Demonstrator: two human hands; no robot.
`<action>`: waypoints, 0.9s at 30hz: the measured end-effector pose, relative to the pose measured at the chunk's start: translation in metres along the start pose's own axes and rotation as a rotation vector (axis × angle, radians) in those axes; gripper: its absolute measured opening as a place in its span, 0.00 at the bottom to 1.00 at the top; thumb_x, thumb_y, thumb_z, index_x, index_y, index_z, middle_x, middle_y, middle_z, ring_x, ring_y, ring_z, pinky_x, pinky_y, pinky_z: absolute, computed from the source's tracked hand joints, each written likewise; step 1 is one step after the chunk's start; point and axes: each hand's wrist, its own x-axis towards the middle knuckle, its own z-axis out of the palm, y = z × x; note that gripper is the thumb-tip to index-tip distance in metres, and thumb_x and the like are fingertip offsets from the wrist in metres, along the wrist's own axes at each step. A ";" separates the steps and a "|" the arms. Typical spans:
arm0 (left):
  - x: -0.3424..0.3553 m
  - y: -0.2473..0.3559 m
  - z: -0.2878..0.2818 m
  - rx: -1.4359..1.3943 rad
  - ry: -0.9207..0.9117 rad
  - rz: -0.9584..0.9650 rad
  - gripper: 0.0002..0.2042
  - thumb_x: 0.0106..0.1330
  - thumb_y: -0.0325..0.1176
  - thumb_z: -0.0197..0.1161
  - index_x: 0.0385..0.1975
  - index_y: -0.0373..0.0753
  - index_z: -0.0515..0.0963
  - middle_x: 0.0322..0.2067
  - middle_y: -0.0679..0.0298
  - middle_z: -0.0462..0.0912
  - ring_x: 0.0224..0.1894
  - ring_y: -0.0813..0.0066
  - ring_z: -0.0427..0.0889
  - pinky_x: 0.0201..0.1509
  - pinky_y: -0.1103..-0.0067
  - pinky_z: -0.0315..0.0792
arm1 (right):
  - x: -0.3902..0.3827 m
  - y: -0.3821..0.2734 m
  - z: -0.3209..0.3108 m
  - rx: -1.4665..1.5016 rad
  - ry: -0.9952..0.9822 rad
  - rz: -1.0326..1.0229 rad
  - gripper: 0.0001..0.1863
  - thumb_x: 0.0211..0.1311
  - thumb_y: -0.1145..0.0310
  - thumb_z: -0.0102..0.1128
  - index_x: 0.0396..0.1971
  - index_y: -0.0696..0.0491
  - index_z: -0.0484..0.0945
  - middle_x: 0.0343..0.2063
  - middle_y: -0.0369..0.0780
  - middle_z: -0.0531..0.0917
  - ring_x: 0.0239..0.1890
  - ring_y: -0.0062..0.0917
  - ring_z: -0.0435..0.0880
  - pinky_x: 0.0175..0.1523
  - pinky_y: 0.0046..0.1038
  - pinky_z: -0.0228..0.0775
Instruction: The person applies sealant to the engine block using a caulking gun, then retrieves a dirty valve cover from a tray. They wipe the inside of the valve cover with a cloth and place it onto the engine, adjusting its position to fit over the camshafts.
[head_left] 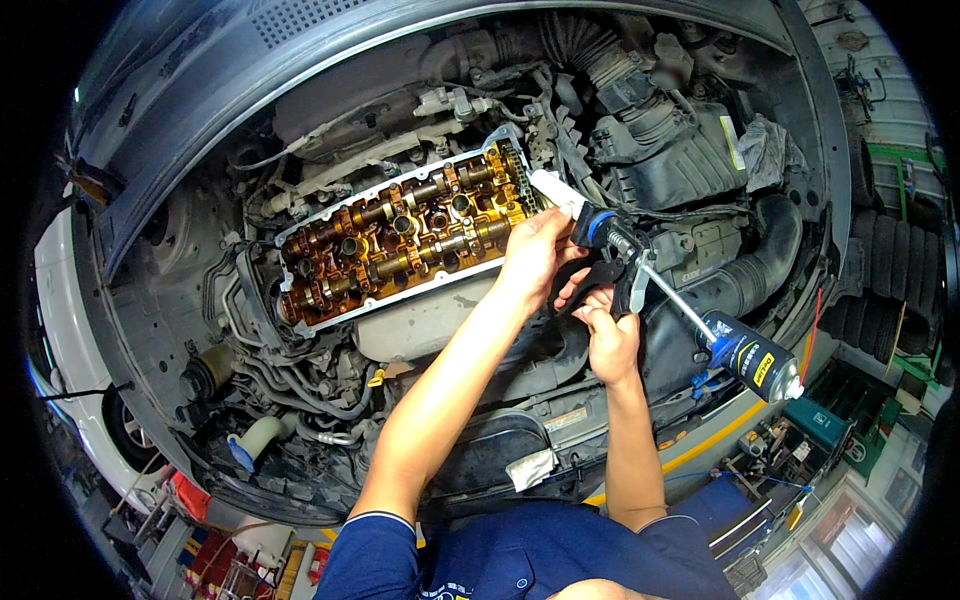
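My left hand (pixel 535 250) is closed on the front of a black-and-blue dispensing gun (pixel 600 228) with a white cartridge (pixel 556 192), just right of an exposed engine cylinder head (pixel 400 240) with oily golden camshafts. My right hand (pixel 608 330) is closed round the gun's black handle below it. The gun's long silver rod (pixel 678 298) points down to the right, its end over a dark aerosol can (pixel 755 360) with a yellow-and-black label.
Around them is an open car engine bay with a black airbox (pixel 660 165), a hose (pixel 750 265) and a white rag (pixel 532 468). Stacked tyres (pixel 885 260) and tools (pixel 770 460) lie beyond at right. A white car (pixel 75 330) stands at left.
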 end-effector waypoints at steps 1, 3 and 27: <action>0.000 0.000 -0.001 0.001 -0.005 -0.003 0.13 0.83 0.38 0.57 0.52 0.34 0.81 0.40 0.63 0.88 0.37 0.76 0.85 0.46 0.78 0.82 | 0.000 -0.001 0.000 0.018 0.003 0.005 0.21 0.64 0.85 0.45 0.57 0.66 0.74 0.47 0.46 0.83 0.49 0.31 0.85 0.59 0.35 0.80; -0.002 0.000 0.000 -0.005 -0.003 -0.012 0.13 0.83 0.38 0.57 0.52 0.34 0.81 0.40 0.63 0.88 0.38 0.76 0.85 0.47 0.78 0.82 | 0.000 0.000 -0.001 0.014 -0.003 0.009 0.22 0.64 0.85 0.45 0.57 0.66 0.74 0.47 0.46 0.83 0.49 0.31 0.85 0.60 0.35 0.80; -0.023 -0.006 0.026 -0.052 -0.086 -0.013 0.14 0.83 0.41 0.54 0.51 0.35 0.78 0.39 0.62 0.86 0.35 0.72 0.86 0.35 0.73 0.85 | -0.028 -0.039 -0.021 -0.177 -0.072 -0.011 0.25 0.68 0.79 0.49 0.65 0.66 0.72 0.52 0.49 0.85 0.58 0.36 0.86 0.68 0.37 0.76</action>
